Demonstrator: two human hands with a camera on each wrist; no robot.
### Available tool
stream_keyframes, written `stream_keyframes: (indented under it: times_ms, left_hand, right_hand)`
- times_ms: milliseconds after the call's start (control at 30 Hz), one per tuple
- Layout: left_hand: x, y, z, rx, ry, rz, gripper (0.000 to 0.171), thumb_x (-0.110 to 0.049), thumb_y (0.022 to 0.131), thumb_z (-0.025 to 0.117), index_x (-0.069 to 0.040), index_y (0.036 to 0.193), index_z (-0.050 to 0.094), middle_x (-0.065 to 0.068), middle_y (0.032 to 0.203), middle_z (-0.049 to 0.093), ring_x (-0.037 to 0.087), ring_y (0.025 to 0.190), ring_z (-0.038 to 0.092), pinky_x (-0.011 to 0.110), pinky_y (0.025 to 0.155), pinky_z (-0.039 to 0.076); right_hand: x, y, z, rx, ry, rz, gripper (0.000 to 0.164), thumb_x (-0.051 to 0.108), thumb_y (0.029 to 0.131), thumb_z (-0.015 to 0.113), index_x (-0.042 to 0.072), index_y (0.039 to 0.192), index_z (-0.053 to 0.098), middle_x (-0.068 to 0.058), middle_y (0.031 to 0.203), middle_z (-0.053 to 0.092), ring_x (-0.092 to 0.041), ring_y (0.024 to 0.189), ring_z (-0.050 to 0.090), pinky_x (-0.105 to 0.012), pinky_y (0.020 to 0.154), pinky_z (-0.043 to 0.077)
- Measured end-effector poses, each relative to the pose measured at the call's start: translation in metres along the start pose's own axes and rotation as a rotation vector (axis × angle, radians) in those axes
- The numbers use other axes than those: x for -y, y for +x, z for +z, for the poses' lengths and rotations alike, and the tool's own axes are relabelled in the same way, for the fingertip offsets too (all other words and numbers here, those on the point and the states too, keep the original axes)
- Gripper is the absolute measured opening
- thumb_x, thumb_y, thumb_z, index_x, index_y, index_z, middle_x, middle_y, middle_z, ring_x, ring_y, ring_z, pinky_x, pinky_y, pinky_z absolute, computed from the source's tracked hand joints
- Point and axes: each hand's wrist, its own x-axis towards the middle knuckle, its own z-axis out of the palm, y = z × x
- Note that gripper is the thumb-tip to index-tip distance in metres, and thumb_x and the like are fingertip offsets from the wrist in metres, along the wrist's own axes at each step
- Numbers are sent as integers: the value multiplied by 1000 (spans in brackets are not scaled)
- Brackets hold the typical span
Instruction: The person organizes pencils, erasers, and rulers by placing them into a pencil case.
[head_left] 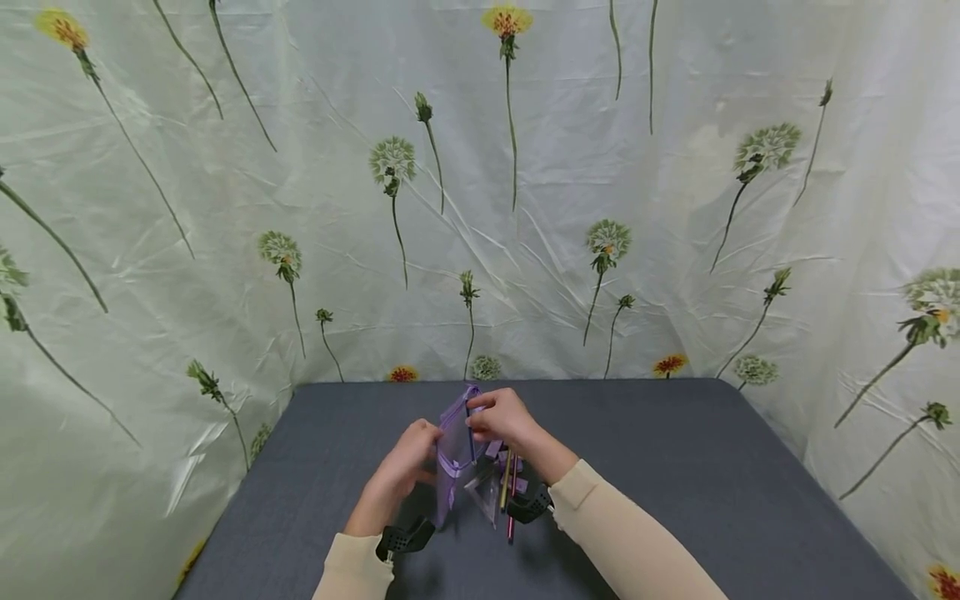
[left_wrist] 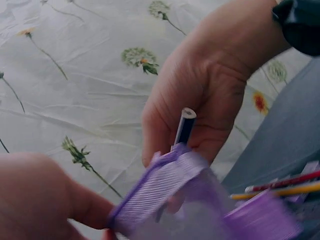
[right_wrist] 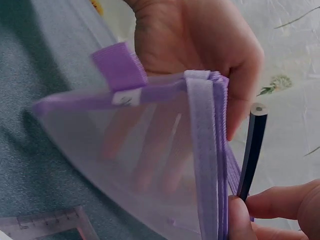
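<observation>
My left hand (head_left: 408, 454) holds a purple mesh zip pencil pouch (right_wrist: 150, 135) upright above the dark table, its fingers showing through the mesh in the right wrist view. A dark blue pencil (right_wrist: 253, 150) is pinched between the thumb and fingers of my right hand (head_left: 504, 417), beside the pouch's zipped edge. The pencil stands nearly upright, its flat unsharpened-looking end (left_wrist: 188, 114) pointing up. In the left wrist view, the pouch's top edge hides the pencil's lower part. A purple fabric tab (right_wrist: 120, 67) sticks out from the pouch's side.
Right of the pouch lie a yellow pencil (head_left: 506, 483), a red pencil (head_left: 512, 529) and several small purple pieces (head_left: 521, 483). A clear ruler-like triangle (head_left: 486, 496) lies beside them. Behind the dark table (head_left: 637, 483) hangs a flower-print curtain (head_left: 555, 192).
</observation>
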Motion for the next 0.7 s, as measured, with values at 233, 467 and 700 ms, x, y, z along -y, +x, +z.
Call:
stream_keyframes:
  times_ms: [233,467,700]
  left_hand:
    - [-4,-9,-1,18,157,47,9,-10,96,44,-3,93,41,17,88,48,28,72,53,45,57,58]
    - [-7,-13,-8,-1,279,50,10,-9,92,50,-3,85,46,13,78,51,21,53,56,40,54,58]
    - [-7,-13,-14,11,316,43,10,-8,93,50,-2,86,46,19,81,53,23,49,60,44,57,58]
  right_hand:
    - [6,-2,7,-17,-68,-27,40,-2,87,72,-2,126,67,-16,99,67,-18,65,69,-35,66,59]
    - [9,-2,19,-44,-195,-79,40,-1,84,74,0,123,69,-7,82,69,-18,58,68,-39,65,59]
    - [10,-3,29,-53,-245,-116,40,-2,83,73,0,123,69,-5,77,70,-20,59,70,-37,60,59]
